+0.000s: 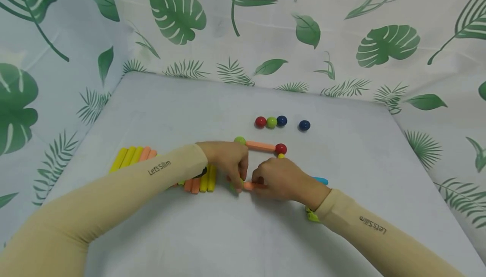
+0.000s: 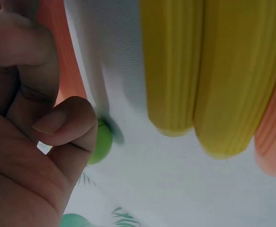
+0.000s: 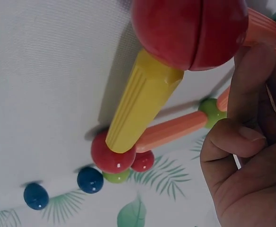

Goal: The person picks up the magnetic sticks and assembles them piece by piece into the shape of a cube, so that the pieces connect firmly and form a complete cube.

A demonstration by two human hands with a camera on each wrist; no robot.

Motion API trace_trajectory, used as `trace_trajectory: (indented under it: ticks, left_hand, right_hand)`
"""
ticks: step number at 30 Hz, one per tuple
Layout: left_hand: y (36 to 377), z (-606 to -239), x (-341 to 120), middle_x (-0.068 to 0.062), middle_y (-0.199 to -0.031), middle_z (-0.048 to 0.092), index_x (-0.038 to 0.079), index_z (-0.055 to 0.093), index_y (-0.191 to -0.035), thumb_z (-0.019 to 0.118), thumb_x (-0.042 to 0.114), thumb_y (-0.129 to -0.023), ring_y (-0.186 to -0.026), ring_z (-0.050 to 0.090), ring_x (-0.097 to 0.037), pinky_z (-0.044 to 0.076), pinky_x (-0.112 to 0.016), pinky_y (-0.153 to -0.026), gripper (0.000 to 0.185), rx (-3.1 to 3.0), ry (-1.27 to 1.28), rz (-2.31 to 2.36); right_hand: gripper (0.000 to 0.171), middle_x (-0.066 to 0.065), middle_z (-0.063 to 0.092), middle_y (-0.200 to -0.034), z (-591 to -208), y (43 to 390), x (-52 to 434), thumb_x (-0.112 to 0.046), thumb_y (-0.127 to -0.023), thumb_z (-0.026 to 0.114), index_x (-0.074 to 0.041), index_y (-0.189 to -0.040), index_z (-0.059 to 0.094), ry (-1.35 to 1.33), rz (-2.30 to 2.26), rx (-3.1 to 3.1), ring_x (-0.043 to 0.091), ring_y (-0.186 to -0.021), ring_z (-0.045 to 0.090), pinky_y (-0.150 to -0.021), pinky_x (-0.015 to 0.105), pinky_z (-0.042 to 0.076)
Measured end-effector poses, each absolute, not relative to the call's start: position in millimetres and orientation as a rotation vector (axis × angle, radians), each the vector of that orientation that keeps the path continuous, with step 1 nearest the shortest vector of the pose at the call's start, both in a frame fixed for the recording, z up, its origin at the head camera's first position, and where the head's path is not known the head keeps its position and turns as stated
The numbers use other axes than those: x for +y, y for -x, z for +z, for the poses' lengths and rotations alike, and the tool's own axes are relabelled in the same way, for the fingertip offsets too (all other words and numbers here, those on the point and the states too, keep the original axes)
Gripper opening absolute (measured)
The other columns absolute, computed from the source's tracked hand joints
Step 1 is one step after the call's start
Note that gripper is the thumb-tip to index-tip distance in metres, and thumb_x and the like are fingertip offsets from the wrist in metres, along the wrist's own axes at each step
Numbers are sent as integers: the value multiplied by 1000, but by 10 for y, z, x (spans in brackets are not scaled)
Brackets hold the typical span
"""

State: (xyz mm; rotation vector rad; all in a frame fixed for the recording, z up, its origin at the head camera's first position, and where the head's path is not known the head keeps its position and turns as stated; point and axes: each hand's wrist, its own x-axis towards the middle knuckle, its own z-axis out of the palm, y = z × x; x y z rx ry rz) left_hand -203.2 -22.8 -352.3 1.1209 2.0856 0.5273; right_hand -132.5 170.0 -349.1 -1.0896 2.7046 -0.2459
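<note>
A frame of rods and balls is partly built near the middle of the bench point(image 1: 152, 100). Its far side looks finished: an orange rod point(image 1: 260, 146) joins a green ball point(image 1: 239, 140) to a red ball point(image 1: 280, 149). From that red ball a yellow rod point(image 3: 140, 101) runs back toward the near edge and ends in a second red ball point(image 3: 190, 30), seen close in the right wrist view.

The near side is in hand. The left hand point(image 1: 225, 159) and right hand point(image 1: 277, 178) meet over a second orange rod point(image 1: 248, 186) lying flat. The left fingers pinch down at its left end, where a bit of green shows. The right fingers curl round the rod's other end. Judging by this, two sides stand, a third is being fitted, and the fourth is not yet laid.

Plenty of stock is left: a stack of yellow and orange rods point(image 1: 133, 155) by the left edge, more point(image 1: 201, 182) under the left wrist, and four spare balls point(image 1: 271, 122) toward the far edge.

The hands cover the joint itself, so I cannot tell whether the near rod has met a ball at either end. A blue piece point(image 1: 320, 180) pokes out behind the right hand, mostly hidden. The left wrist view is close and blurred: it shows a small green ball point(image 2: 101, 140) at the thumb and rod ends.
</note>
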Motion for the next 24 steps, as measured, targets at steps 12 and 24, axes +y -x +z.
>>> trace_trajectory:
  ticks: [12,24]
  left_hand:
    - [2086,-3460,-310,7,-83,74,22,78,-95,90,37,-77,-78,68,-16,52,-34,-76,25,2087,-953,560]
    - [2073,-3503,-292,10,-86,74,24,80,-90,89,27,-80,-79,67,-12,54,-30,-77,14,2037,-956,558]
  right_hand:
    - [18,-13,55,-66,-3262,1320,2014,-33,-86,81,-21,-95,71,779,-135,2708,9,-62,52,-59,28,46]
    - [24,-12,54,-66,-3365,1226,2087,-24,-78,89,-24,-89,67,673,-56,2621,12,-67,52,-62,30,46]
